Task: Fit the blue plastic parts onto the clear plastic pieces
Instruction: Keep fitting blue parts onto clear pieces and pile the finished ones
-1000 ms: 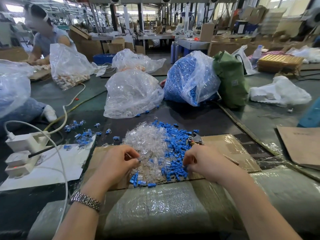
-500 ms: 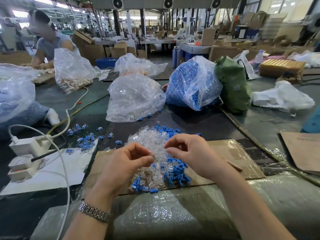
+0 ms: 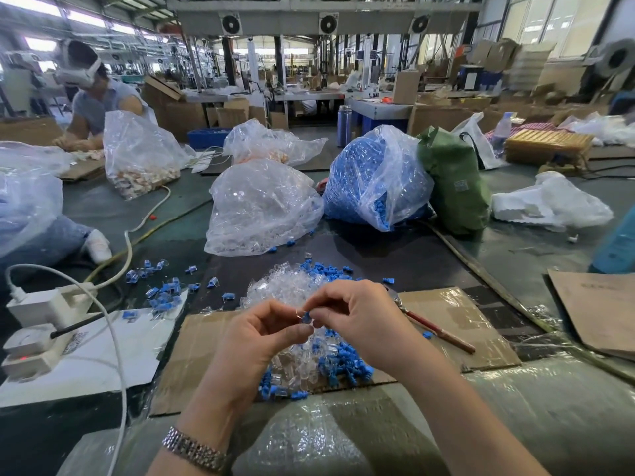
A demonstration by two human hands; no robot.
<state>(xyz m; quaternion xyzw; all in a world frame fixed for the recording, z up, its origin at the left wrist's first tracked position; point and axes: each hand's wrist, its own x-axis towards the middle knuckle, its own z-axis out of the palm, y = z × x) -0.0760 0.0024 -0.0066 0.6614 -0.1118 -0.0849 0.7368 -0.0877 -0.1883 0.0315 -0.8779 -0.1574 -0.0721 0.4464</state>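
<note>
Factory assy floor; overhead fans (image 3: 329,23); cardboard boxes (image 3: 405,86); bulk bags of parts (image 3: 376,176); worktables (image 3: 381,109).

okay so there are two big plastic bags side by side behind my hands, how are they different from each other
The left bag is full of clear plastic pieces, so it looks see-through and whitish; the right bag is packed with blue parts and looks solid blue. The right bag stands taller and leans against a green sack, while the left bag sits lower and spreads wider, touching no sack. Both are clear plastic bags sitting on the dark work surface.
</note>
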